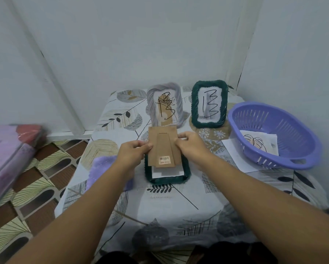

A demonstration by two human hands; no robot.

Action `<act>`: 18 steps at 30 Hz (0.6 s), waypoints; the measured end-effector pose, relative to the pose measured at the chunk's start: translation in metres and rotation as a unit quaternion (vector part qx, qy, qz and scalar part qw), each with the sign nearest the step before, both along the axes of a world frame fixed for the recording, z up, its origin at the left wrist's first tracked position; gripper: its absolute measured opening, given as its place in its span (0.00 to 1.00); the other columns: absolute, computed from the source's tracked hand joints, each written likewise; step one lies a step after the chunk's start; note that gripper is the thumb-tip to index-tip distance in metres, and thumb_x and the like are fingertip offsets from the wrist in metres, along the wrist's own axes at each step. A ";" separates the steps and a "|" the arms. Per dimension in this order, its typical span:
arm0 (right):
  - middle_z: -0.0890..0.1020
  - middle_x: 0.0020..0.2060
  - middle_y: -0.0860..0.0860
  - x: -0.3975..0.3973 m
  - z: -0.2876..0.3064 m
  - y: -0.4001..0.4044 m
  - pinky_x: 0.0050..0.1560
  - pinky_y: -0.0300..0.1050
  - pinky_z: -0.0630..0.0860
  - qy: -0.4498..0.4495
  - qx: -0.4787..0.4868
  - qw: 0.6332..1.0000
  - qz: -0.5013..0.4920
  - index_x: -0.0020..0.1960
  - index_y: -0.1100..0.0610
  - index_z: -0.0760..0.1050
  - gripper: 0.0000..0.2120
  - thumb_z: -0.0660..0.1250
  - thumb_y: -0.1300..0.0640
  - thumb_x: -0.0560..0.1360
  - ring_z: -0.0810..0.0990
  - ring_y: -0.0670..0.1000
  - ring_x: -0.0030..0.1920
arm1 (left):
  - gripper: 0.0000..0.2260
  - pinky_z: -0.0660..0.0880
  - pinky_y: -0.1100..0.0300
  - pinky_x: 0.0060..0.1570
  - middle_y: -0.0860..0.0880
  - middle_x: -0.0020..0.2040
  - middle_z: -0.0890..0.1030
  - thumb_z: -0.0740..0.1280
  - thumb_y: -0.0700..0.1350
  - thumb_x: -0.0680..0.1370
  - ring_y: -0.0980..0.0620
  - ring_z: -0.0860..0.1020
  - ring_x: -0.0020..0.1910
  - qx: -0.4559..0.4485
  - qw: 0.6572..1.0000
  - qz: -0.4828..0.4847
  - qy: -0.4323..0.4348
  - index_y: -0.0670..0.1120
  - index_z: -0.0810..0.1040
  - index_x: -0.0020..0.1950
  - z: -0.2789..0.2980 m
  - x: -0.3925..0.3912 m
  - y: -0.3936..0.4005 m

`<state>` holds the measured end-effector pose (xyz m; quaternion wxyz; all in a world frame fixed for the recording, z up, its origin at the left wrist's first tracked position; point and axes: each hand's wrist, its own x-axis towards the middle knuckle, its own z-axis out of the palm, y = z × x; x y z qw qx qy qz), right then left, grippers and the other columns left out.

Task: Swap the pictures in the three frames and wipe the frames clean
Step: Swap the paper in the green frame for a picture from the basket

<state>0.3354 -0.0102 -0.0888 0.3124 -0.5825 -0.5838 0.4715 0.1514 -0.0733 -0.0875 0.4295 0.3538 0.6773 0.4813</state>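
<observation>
pinching a brown cardboard backing (pixel 162 147) by its side edges, the left hand (pixel 133 152) and right hand (pixel 191 144) hold it just above a dark green frame (pixel 166 179) that lies face down on the counter (pixel 179 202). the backing is a flat rectangle with a tapered stand flap and a small barcode sticker near its lower edge. inside the lying frame, white paper (pixel 167 172) shows below the backing.

a purple plastic basket (pixel 274 134), oval and slotted, sits at the right on a white sheet (pixel 236 153); in it lie sheets of paper, the top one a line drawing (pixel 255 141).

three frames in all: the one lying, plus two upright at the back, a pale grey frame (pixel 164 104) and a second green frame (pixel 209 103), both with twisted, rope-like rims and black scribbles over their pictures.

a fuzzy purple cloth (pixel 104 166) lies left of the lying frame, partly under the left forearm. the counter wears a leaf-printed cover.
</observation>
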 end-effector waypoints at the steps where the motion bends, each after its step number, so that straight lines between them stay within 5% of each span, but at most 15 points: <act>1: 0.84 0.51 0.49 0.002 -0.004 0.001 0.57 0.56 0.81 -0.001 -0.004 1.000 0.003 0.58 0.51 0.78 0.10 0.68 0.53 0.78 0.84 0.51 0.51 | 0.08 0.69 0.68 0.28 0.51 0.35 0.80 0.73 0.40 0.79 0.60 0.74 0.27 -0.003 1.000 -0.003 0.005 0.37 0.83 0.53 -0.001 -0.001 -0.001; 4: 0.84 0.49 0.51 0.006 -0.011 0.001 0.55 0.55 0.82 -0.005 -0.025 1.000 0.009 0.55 0.52 0.79 0.07 0.71 0.55 0.77 0.84 0.52 0.48 | 0.04 0.68 0.70 0.27 0.50 0.35 0.80 0.74 0.40 0.78 0.59 0.74 0.28 -0.004 0.999 -0.007 0.037 0.40 0.84 0.47 -0.006 0.001 -0.006; 9: 0.85 0.50 0.51 0.009 -0.018 0.000 0.54 0.53 0.82 -0.025 -0.024 0.999 0.018 0.54 0.52 0.81 0.08 0.74 0.54 0.75 0.84 0.51 0.49 | 0.05 0.75 0.59 0.42 0.48 0.40 0.86 0.78 0.46 0.74 0.53 0.79 0.38 0.002 0.991 -0.008 0.137 0.46 0.85 0.42 -0.013 0.001 -0.007; 18: 0.85 0.48 0.51 0.012 -0.018 -0.003 0.56 0.55 0.81 -0.078 -0.005 0.997 0.028 0.48 0.49 0.80 0.07 0.76 0.53 0.73 0.84 0.53 0.50 | 0.06 0.75 0.59 0.41 0.50 0.40 0.86 0.77 0.48 0.76 0.52 0.83 0.43 -0.025 0.972 -0.020 0.231 0.47 0.86 0.43 -0.018 0.007 -0.010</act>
